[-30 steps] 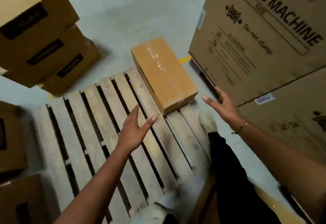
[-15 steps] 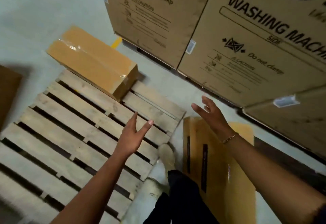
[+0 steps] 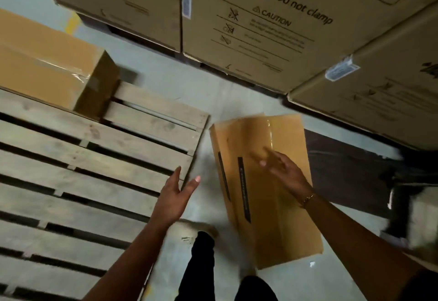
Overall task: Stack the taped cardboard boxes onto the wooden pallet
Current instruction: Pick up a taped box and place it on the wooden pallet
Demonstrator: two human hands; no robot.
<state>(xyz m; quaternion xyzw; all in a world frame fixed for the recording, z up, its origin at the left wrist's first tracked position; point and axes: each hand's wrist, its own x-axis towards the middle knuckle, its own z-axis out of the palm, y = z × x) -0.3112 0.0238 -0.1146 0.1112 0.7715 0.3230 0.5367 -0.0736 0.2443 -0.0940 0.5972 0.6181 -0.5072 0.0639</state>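
Note:
A wooden slatted pallet [image 3: 78,158] fills the left side. One taped cardboard box [image 3: 47,68] lies on its far corner, clear tape across the top. A second taped box [image 3: 272,224] with two black strips lies on the floor right of the pallet. My left hand [image 3: 175,196] hovers open over the pallet's right edge, holding nothing. My right hand [image 3: 284,172] is open above the floor box, fingers spread and blurred; I cannot tell if they touch it.
Large washing-machine cartons [image 3: 260,21] marked "Do not clamp" stand along the far side and right. My legs in dark trousers and a light shoe [image 3: 196,229] stand on the grey floor between pallet and box. A dark mat [image 3: 343,170] lies to the right.
My view has swung right, away from the box on the pallet toward the box on the floor. Both hands stayed open and moved right; my right hand has come over the floor box.

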